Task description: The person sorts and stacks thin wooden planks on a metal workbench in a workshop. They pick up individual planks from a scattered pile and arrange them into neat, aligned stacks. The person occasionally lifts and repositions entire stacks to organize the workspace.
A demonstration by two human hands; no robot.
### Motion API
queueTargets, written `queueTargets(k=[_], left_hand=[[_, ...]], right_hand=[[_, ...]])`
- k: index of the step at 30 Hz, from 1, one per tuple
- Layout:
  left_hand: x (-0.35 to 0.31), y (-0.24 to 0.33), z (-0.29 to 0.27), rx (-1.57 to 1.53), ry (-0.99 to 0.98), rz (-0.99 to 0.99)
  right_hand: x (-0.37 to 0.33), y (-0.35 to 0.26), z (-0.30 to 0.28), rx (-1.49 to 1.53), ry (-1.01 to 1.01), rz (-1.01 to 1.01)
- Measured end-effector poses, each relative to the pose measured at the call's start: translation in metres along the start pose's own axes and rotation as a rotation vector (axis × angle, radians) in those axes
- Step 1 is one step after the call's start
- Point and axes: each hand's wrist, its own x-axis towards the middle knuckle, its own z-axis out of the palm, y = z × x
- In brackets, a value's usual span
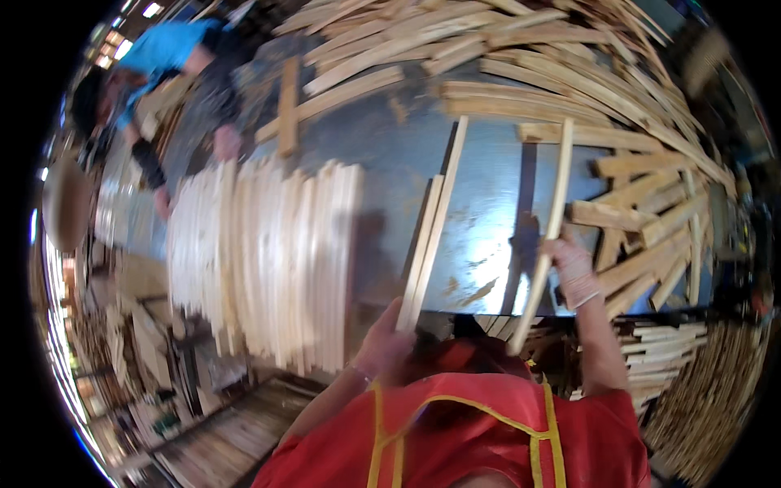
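My left hand (385, 342), somewhat blurred, closes at the near ends of two pale wooden strips (442, 203) at the table's front edge. They lie side by side, pointing away from me, one longer than the other. In my right hand (572, 264) is a single long wooden strip (561, 183). My fingers wrap round it below its middle, and it stands clear of the table, casting a dark shadow (525, 191). To the left of my left hand, a wide row of pale strips (277, 260) lies side by side, overhanging the front edge.
The metal-topped table (480, 167) carries a large heap of loose strips (561, 49) at the back and more pieces (643, 215) at right. A co-worker in a blue shirt (175, 45) leans over the row's far left. Stacked strips (663, 358) stand below at right.
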Motion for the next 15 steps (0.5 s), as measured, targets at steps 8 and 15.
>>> queueTargets(k=[8,15], left_hand=[[-0.041,-0.017,-0.072,0.597,0.373,0.272],[-0.133,-0.118,-0.161,0.155,1.26,0.271]], right_hand=[[-0.017,0.047,0.273,-0.172,-0.586,0.22],[-0.037,0.069,0.329,-0.258,-0.463,0.115]])
